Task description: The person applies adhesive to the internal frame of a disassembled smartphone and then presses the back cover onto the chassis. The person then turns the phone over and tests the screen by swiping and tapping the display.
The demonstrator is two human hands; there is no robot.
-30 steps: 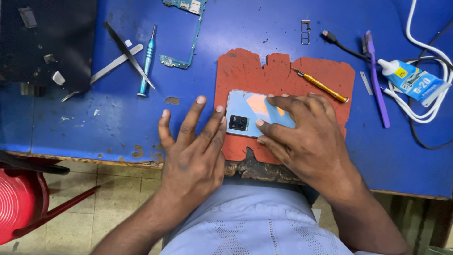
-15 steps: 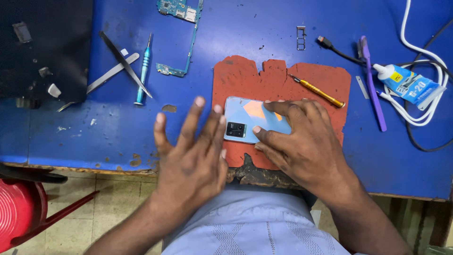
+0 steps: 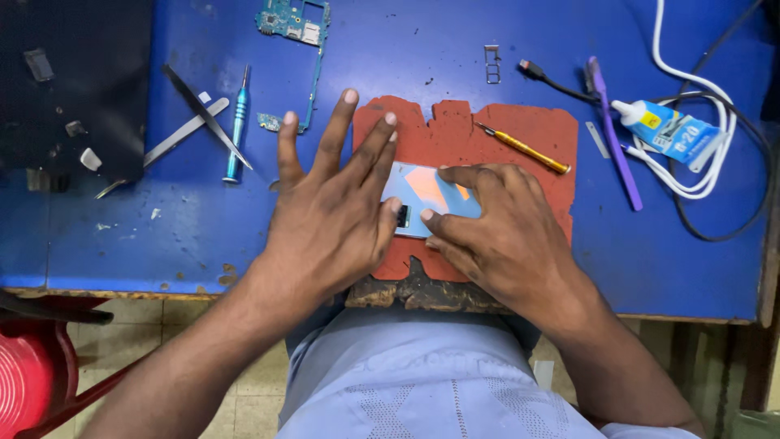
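The phone [image 3: 431, 195] has a glossy, smooth pale-blue back. It lies on a matt red rubbery mat [image 3: 520, 138], worn ragged at the near edge. The bench [image 3: 390, 49] is blue-painted, scuffed and chipped along its near edge. Metal tweezers [image 3: 175, 138] look dull silver.

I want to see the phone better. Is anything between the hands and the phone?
Nothing visible. Both the left hand and the right hand lie flat right on the light-blue phone, which sits on the red mat.
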